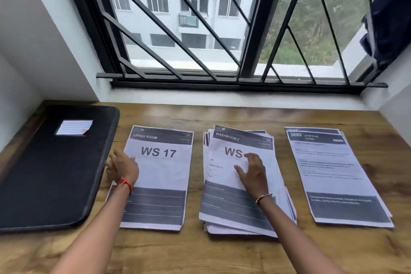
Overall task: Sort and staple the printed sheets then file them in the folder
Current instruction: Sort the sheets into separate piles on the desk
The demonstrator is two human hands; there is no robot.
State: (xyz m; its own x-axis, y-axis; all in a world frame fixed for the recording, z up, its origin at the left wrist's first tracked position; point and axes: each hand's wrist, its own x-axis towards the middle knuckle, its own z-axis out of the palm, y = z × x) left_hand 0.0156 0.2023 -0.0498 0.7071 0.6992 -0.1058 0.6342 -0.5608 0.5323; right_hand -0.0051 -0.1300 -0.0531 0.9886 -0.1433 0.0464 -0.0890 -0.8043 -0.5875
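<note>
Three piles of printed sheets lie on the wooden table. The left pile (pixel 164 173) shows "LIVING ROOM WS 17" on top. My left hand (pixel 121 168) rests at its left edge with fingers spread and relaxed. The thick, fanned middle pile (pixel 231 202) is headed "WASHROOM 2". My right hand (pixel 253 172) lies flat on its top sheet with straight fingers, covering part of the big print. The right pile (pixel 333 171), headed "2683", is untouched. A black zipped folder (pixel 51 173) with a lined label sits closed at the far left. No stapler is visible.
The wooden table (pixel 222 251) ends against a white wall and a barred window (pixel 222 29) at the back. A dark blue cloth (pixel 391 13) hangs at the upper right. Bare wood shows along the front of the table.
</note>
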